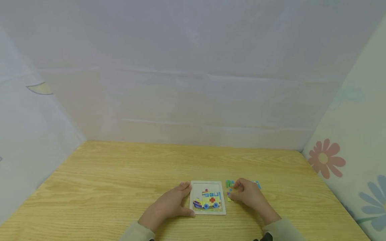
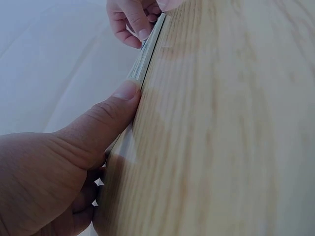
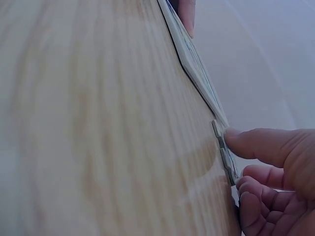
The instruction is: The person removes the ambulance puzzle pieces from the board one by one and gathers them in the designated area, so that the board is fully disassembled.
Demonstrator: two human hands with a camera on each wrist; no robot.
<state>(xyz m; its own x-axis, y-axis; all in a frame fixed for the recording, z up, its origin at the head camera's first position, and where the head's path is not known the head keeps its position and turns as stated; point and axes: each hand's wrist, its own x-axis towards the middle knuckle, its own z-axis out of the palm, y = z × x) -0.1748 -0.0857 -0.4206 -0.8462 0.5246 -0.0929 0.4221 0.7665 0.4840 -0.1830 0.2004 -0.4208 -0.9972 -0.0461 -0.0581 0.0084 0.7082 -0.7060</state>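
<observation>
A square puzzle board [image 1: 207, 182] with a pale rim lies in the head view, its lower part filled with pieces showing a yellow ambulance [image 1: 206, 201] with a red cross. My left hand [image 1: 170, 203] holds the board's left side, thumb at the near corner and fingers toward the far one. The left wrist view shows the thumb [image 2: 125, 91] against the board's edge. Just right of the board, my right hand [image 1: 249, 193] pinches a small colourful puzzle piece [image 1: 229, 198]. The right wrist view has this hand's thumb on a piece [image 3: 226, 157] low against the tabletop, other fingers curled.
A green and blue puzzle piece [image 1: 228, 184] lies by the board's far right corner. Another blue piece [image 1: 257, 184] shows behind the right hand. The wooden table [image 1: 120, 174] meets a pale cloth backdrop [image 1: 193, 100] behind and at both sides.
</observation>
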